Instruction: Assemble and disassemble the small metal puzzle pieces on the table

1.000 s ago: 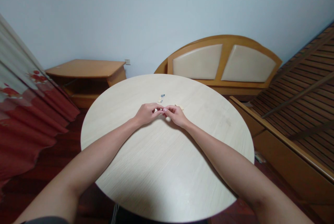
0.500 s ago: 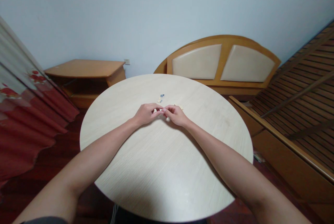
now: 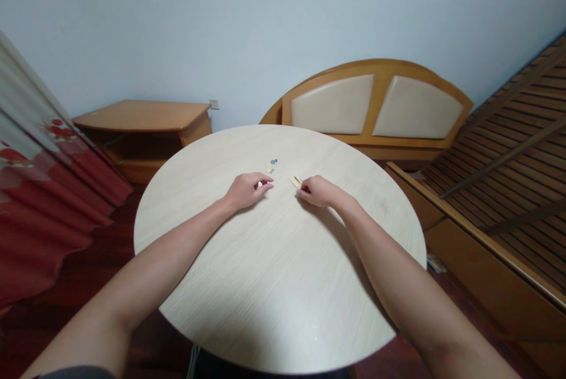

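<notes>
Both my hands rest on a round pale wooden table. My left hand lies with its fingers pinched together on a tiny pale piece I cannot make out. To the right, my right hand is curled, its fingertips touching small flat tan wooden pieces on the tabletop. A few tiny bluish-grey bits lie just beyond my left hand.
A wooden headboard with two cream pads leans against the blue wall behind the table. A slatted bed frame stands at the right. A low wooden cabinet is at the back left, a red-and-white curtain at the far left.
My hands were together at the table's middle; now they are apart. The right hand has moved right to the tan pieces, while the left stayed nearly in place.
</notes>
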Demonstrator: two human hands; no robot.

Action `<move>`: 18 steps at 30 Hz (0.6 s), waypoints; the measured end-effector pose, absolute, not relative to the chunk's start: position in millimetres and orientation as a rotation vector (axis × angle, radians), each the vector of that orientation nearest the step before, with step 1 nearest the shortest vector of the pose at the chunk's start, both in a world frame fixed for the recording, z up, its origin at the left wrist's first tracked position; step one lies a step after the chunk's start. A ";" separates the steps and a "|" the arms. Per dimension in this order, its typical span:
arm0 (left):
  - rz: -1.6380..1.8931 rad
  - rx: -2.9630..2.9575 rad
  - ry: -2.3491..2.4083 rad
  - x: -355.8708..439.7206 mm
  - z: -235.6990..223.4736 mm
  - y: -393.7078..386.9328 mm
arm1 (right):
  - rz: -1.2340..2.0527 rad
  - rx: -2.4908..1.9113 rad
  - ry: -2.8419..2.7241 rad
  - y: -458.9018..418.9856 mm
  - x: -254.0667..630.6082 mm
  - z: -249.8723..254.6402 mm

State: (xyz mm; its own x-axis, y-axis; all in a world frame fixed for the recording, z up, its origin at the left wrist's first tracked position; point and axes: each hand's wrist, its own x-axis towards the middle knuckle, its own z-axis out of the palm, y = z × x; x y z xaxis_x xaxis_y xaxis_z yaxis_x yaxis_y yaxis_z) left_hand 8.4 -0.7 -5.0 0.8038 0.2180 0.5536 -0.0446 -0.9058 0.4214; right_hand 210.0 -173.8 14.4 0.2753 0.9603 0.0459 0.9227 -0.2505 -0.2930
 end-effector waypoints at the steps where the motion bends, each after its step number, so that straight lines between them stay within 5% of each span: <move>1: 0.861 2.575 0.138 8.4 -4.9 -0.2 | 0.204 -2.361 -1.739 -175.6 211.4 17.2; 13: 0.850 2.565 0.219 8.6 -4.9 5.4 | 0.225 -2.716 -1.711 -180.8 205.8 36.2; 18: 0.862 2.562 0.269 6.0 0.2 10.9 | -0.076 -2.712 -1.419 -181.7 208.3 38.0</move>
State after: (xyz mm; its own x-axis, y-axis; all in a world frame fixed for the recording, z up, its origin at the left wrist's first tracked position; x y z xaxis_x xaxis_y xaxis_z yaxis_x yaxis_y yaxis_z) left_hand 6.0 10.9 0.2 0.7889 0.3094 0.5309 0.0480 -0.8924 0.4487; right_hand 208.3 -181.7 38.0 0.5700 0.8176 0.0813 0.8216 -0.5680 -0.0480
